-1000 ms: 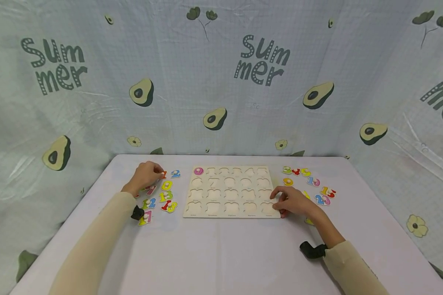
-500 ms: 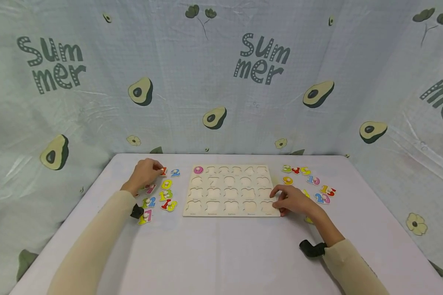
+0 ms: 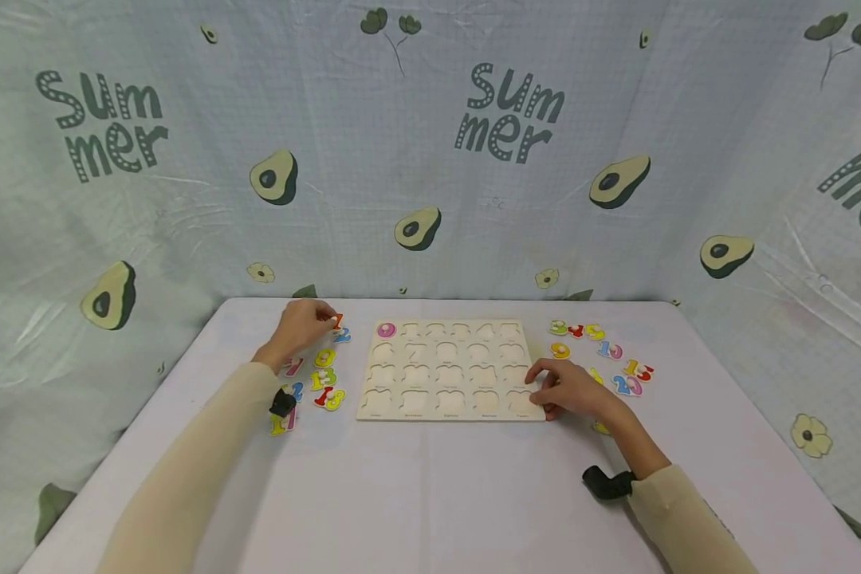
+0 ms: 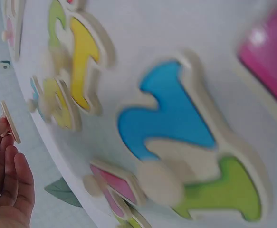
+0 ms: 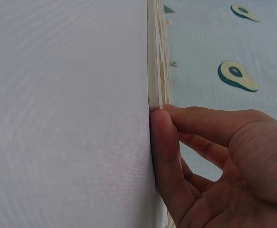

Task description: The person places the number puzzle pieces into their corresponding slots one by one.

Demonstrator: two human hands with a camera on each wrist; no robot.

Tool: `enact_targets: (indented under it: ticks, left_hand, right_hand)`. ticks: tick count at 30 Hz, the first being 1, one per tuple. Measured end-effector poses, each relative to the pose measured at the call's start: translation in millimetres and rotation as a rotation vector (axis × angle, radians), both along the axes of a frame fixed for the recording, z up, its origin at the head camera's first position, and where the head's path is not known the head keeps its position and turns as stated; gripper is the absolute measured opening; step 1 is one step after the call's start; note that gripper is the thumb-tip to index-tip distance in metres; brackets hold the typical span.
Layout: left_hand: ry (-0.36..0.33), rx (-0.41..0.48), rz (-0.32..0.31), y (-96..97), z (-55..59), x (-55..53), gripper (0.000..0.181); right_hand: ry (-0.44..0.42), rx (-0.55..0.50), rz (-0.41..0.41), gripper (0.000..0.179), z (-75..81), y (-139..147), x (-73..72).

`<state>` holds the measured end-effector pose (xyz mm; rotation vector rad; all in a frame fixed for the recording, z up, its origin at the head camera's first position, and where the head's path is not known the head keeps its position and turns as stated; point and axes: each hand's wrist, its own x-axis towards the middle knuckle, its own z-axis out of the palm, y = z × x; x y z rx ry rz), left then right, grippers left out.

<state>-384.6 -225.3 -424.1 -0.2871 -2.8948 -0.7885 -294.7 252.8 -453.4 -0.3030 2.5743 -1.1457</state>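
My left hand (image 3: 303, 325) pinches a red number 1 piece (image 3: 338, 320) above the far left of the table. In the left wrist view that number piece (image 4: 11, 122) is seen nearly edge-on, lifted off the table. A blue number 2 piece (image 3: 342, 336) lies just below it. The wooden number puzzle board (image 3: 430, 420) is flat in the middle, with a pink 0 piece (image 3: 386, 329) in its top left recess. My right hand (image 3: 570, 388) grips the board near its lower right corner; the right wrist view shows fingers (image 5: 166, 137) at the board's edge (image 5: 153, 57).
Left of the board lie several number pieces, among them a 13 (image 3: 324, 379) and an 18 (image 3: 329, 399). More lie to the right, including a 15 (image 3: 638, 370) and a 20 (image 3: 627, 386). A patterned curtain (image 3: 516, 263) closes off the table's back.
My left hand has lifted the red number 1 piece and moved it right and slightly farther back, close to the blue 2. The right hand and the board stay where they were.
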Motion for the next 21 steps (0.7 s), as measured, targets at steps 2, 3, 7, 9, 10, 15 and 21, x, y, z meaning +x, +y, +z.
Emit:
enact_targets:
  ticks: [2, 3, 7, 9, 10, 15, 21]
  left_hand:
    - [0.014, 0.008, -0.019, 5.7, 0.3, -2.1, 0.026]
    - [0.016, 0.013, -0.026, 8.9, 0.5, -2.9, 0.025]
    - [0.019, 0.019, -0.056, 22.6, 0.1, -6.4, 0.025]
    - [0.032, 0.013, -0.072, 29.8, -0.6, -9.2, 0.023]
    - [0.037, 0.011, -0.077, 33.6, -0.5, -10.3, 0.023]
    - [0.025, -0.004, -0.098, 52.6, 0.1, -14.0, 0.021]
    - [0.002, -0.049, -0.127, 69.7, -2.3, -17.8, 0.021]
  right_hand:
    - [-0.001, -0.002, -0.001, 0.028, 0.6, 0.5, -0.5]
    - [0.001, -0.002, 0.005, 0.029, 1.0, 0.8, -0.5]
    - [0.002, -0.011, 0.007, 0.029, 0.9, 1.7, -0.4]
    - [0.004, -0.014, 0.012, 0.029, 0.4, 2.4, -0.3]
    - [0.005, -0.017, 0.013, 0.029, 0.1, 2.7, -0.2]
    - [0.006, -0.025, 0.025, 0.029, 1.3, 2.9, 0.3]
    - [0.005, -0.030, 0.028, 0.028, 1.0, 2.2, 0.6]
